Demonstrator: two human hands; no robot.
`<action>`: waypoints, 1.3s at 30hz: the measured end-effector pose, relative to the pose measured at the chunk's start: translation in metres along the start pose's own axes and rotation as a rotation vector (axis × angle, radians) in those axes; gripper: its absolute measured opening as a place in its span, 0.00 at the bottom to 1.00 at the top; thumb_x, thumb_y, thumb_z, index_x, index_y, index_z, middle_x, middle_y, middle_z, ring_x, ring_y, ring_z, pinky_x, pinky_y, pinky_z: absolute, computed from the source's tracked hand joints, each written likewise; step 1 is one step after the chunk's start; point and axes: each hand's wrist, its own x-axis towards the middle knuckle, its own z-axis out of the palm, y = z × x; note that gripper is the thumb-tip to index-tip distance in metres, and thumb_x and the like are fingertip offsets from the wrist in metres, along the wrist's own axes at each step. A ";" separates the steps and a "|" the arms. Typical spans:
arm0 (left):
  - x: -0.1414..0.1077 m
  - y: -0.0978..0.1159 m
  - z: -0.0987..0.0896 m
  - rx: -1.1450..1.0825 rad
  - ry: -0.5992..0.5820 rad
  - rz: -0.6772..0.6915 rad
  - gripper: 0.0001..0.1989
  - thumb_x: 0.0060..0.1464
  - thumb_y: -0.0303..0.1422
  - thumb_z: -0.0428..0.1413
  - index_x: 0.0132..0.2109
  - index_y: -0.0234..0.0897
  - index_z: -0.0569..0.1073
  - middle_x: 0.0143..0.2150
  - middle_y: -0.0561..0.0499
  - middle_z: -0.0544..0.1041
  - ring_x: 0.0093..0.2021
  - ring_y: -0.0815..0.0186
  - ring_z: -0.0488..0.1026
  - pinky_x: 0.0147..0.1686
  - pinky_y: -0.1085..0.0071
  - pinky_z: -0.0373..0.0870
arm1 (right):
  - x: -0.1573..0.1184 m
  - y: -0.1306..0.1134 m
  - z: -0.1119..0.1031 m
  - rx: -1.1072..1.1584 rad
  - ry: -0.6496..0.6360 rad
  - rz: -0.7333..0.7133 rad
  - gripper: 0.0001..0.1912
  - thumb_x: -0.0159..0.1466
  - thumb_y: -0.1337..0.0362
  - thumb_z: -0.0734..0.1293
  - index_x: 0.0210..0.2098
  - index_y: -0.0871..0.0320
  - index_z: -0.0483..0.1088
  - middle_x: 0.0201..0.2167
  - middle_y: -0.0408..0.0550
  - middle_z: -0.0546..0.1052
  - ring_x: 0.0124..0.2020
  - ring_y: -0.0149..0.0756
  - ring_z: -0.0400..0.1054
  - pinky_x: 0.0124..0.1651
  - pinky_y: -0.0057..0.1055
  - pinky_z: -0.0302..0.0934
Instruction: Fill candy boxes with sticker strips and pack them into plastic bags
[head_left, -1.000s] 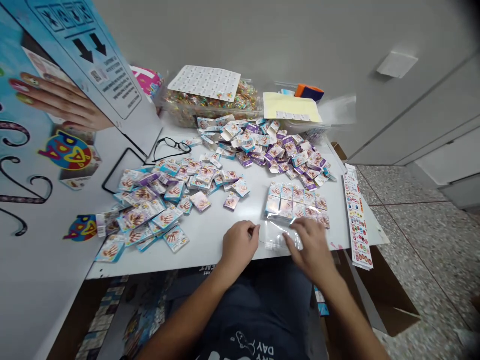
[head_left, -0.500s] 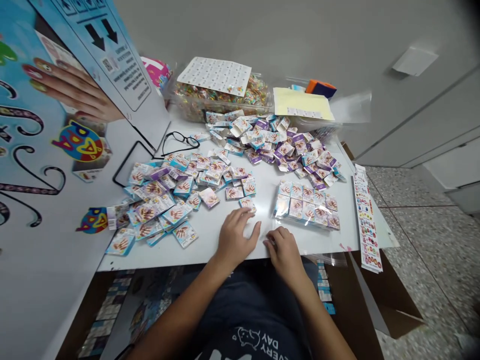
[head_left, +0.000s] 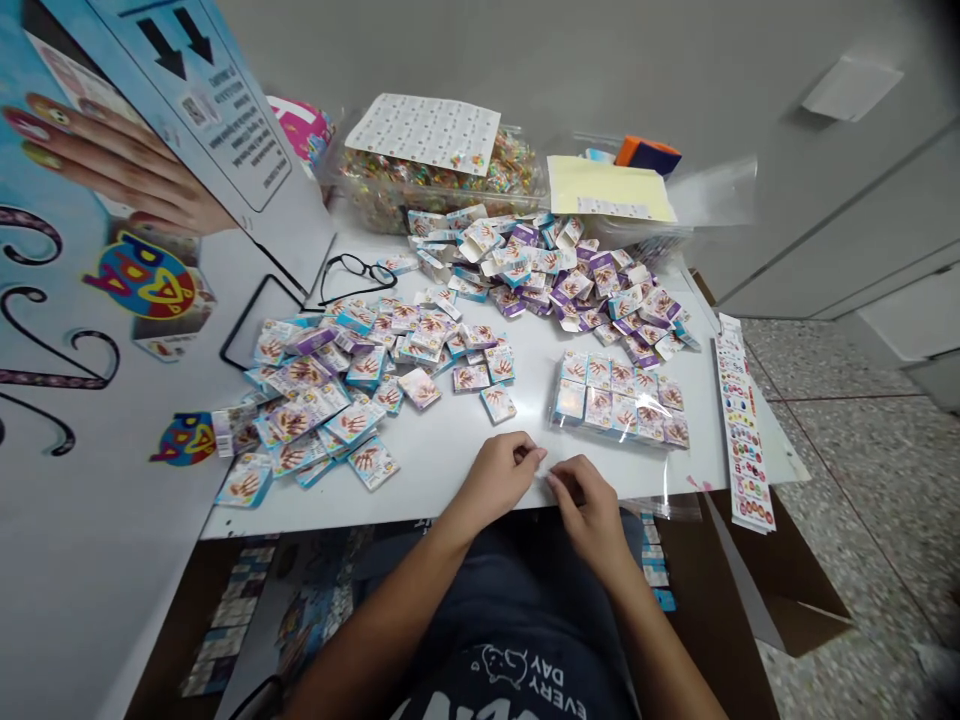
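My left hand (head_left: 504,476) is just above the table's front edge, thumb and index finger pressed together. Close beside it on the right, my right hand (head_left: 591,503) is curled, its thumb and fingertips drawn together. A small pale or clear bit shows between the fingertips, too small to name. Right of the hands lies a clear plastic bag (head_left: 679,480) with small printed boxes (head_left: 622,412) packed in two rows. A single small box (head_left: 498,404) lies on the table just beyond my left hand.
Left stands a heap of closed boxes (head_left: 307,400); behind is a pile of opened boxes (head_left: 525,270). Glasses (head_left: 356,272) lie near the display panel (head_left: 142,370). Clear tubs (head_left: 375,195) line the back. Sticker strips (head_left: 739,430) overhang the right edge, above a cardboard box (head_left: 795,590).
My left hand has left the single box and moved right and toward me, its thumb and index finger now closed. My right hand has shifted slightly right, its fingertips now facing the left hand's.
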 end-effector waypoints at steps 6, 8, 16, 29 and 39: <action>-0.002 -0.007 0.003 -0.249 -0.116 -0.074 0.12 0.57 0.38 0.53 0.29 0.37 0.71 0.27 0.53 0.74 0.27 0.68 0.72 0.28 0.73 0.66 | 0.010 -0.006 -0.002 0.060 -0.023 -0.026 0.05 0.72 0.65 0.62 0.43 0.53 0.70 0.34 0.46 0.73 0.33 0.37 0.67 0.36 0.33 0.63; -0.002 -0.007 0.001 -0.303 -0.143 -0.096 0.12 0.56 0.38 0.54 0.29 0.37 0.73 0.26 0.54 0.74 0.25 0.69 0.70 0.26 0.74 0.65 | 0.013 -0.005 -0.003 0.065 -0.049 -0.027 0.04 0.71 0.65 0.63 0.43 0.53 0.71 0.35 0.46 0.73 0.33 0.36 0.67 0.35 0.32 0.63; -0.002 -0.003 -0.005 -0.433 -0.142 -0.116 0.13 0.55 0.41 0.56 0.29 0.36 0.75 0.25 0.54 0.74 0.24 0.71 0.69 0.27 0.75 0.65 | 0.012 -0.006 -0.003 0.019 -0.052 -0.042 0.04 0.71 0.64 0.63 0.39 0.54 0.69 0.35 0.46 0.72 0.31 0.35 0.65 0.33 0.32 0.60; -0.004 -0.004 -0.002 -0.438 -0.114 -0.111 0.14 0.56 0.40 0.57 0.28 0.35 0.77 0.26 0.51 0.78 0.25 0.70 0.72 0.28 0.75 0.67 | 0.012 -0.009 -0.011 0.019 -0.120 -0.008 0.07 0.70 0.66 0.63 0.34 0.54 0.66 0.31 0.44 0.71 0.32 0.35 0.66 0.35 0.31 0.59; -0.002 -0.010 -0.002 -0.455 -0.132 -0.097 0.16 0.54 0.42 0.59 0.27 0.34 0.76 0.24 0.51 0.76 0.22 0.71 0.70 0.24 0.76 0.65 | 0.007 -0.003 -0.002 -0.046 -0.060 -0.021 0.02 0.70 0.66 0.65 0.39 0.55 0.68 0.36 0.46 0.72 0.31 0.34 0.64 0.33 0.30 0.56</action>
